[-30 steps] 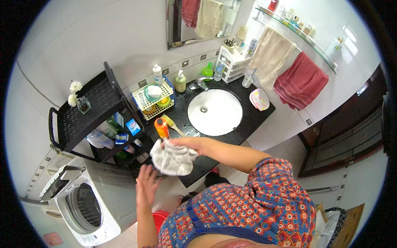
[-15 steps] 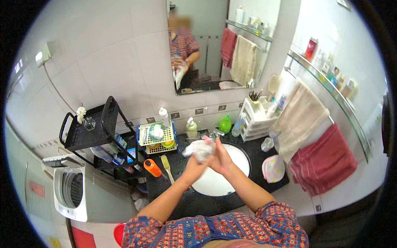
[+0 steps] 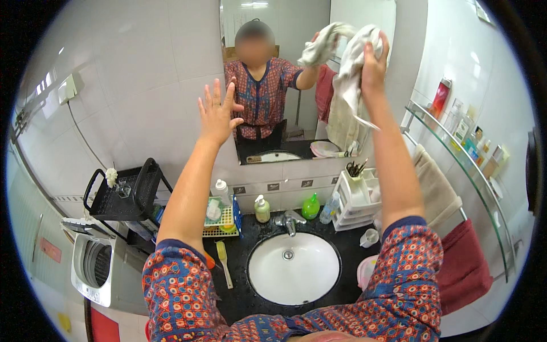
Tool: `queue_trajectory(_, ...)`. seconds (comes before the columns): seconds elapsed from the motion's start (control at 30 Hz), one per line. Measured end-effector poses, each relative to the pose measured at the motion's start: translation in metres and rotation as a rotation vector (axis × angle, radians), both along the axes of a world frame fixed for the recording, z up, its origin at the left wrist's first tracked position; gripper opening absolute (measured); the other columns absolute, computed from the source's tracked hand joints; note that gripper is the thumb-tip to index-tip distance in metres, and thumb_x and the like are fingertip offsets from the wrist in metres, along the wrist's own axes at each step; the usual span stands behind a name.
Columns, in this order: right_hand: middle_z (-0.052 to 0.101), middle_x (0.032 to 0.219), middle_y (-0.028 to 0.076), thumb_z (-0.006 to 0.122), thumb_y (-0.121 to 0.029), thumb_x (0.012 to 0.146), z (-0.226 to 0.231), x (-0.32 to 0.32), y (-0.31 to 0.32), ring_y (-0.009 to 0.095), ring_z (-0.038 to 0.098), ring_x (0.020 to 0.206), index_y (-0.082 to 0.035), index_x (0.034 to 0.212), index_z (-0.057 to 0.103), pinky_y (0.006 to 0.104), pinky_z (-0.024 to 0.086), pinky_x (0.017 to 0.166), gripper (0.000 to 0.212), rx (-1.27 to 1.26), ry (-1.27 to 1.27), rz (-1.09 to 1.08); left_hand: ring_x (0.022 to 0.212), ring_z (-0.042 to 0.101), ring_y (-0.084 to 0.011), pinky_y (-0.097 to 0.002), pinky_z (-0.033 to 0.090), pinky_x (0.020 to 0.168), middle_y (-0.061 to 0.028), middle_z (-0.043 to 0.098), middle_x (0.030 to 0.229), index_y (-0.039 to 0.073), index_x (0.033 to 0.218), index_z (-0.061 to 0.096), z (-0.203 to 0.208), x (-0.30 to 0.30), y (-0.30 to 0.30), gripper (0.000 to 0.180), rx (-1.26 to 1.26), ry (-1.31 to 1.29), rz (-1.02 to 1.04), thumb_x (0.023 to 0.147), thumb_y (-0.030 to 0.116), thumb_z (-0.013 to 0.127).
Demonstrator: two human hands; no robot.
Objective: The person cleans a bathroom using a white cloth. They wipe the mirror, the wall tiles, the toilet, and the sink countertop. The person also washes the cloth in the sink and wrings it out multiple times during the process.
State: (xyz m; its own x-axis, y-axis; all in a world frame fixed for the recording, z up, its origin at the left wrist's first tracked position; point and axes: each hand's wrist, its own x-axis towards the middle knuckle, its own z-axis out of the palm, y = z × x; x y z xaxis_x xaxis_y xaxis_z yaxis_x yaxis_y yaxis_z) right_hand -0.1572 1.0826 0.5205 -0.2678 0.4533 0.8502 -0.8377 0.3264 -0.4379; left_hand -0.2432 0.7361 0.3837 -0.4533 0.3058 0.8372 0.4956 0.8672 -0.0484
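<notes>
Raised toward the upper right of the wall mirror (image 3: 319, 17), my right hand (image 3: 374, 71) grips a bunched white cloth (image 3: 348, 74). The cloth hangs down with a thin end trailing below, and its reflection shows beside it. My left hand (image 3: 218, 114) is spread with fingers apart at the mirror's left edge; whether it touches the glass I cannot tell. Below, between my forearms, lies the white sink (image 3: 293, 279) with its metal faucet (image 3: 290, 220).
A pump bottle (image 3: 262, 208), green bottle (image 3: 310, 206) and white drawer rack (image 3: 346, 199) line the back of the black counter (image 3: 242, 285). A brush (image 3: 224, 265) lies left of the sink. A glass shelf (image 3: 456, 148) juts from the right wall; a black cart (image 3: 122, 199) stands left.
Both hands have risen from above the sink to the mirror and parted. My left hand has let go of the cloth and spread its fingers; my right hand carries the cloth.
</notes>
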Motion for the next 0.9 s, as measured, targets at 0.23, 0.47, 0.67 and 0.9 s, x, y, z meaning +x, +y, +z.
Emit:
queue_trajectory(0.23,0.023,0.150,0.022,0.048,-0.048,0.089,0.030,-0.116,0.122,0.039,0.016,0.141,-0.004,0.147,0.021,0.0457,0.016,0.114,0.077,0.193,-0.316,-0.957,0.143,0.003,-0.0393,-0.0653,0.019,0.107,-0.0091,0.002,0.158,0.034,0.150,0.011,-0.005,-0.031,0.012,0.111,-0.021,0.019,0.031,0.062,0.039,0.079)
queue_trajectory(0.47,0.046,0.138,0.014,0.054,-0.045,0.087,0.044,-0.159,-0.128,0.035,0.037,0.132,-0.009,0.135,0.047,0.0490,0.028,0.108,0.061,0.738,0.263,-1.068,0.142,0.005,-0.0424,-0.0661,0.023,0.105,-0.0117,0.003,0.157,0.030,0.151,0.012,0.003,-0.030,0.012,0.113,-0.065,0.034,0.089,0.060,0.040,0.079)
queue_trajectory(0.67,0.054,0.128,0.010,0.052,-0.028,0.087,0.043,-0.133,-0.105,0.027,0.048,0.120,-0.010,0.128,0.052,0.0444,0.036,0.100,0.045,1.357,0.351,-0.960,0.142,0.005,-0.0436,-0.0669,0.024,0.103,-0.0132,0.003,0.157,0.028,0.151,0.013,0.003,-0.026,-0.003,0.114,-0.119,0.002,0.133,0.059,0.040,0.080)
queue_trajectory(0.9,0.059,0.119,0.008,0.052,-0.023,0.086,0.110,-0.129,0.069,0.024,0.054,0.112,-0.010,0.117,0.059,0.0401,0.040,0.095,0.035,0.240,-0.011,-1.153,0.142,0.006,-0.0438,-0.0667,0.024,0.103,-0.0148,0.003,0.157,0.026,0.151,0.014,-0.005,-0.036,0.012,0.116,-0.075,0.056,0.067,0.057,0.041,0.081)
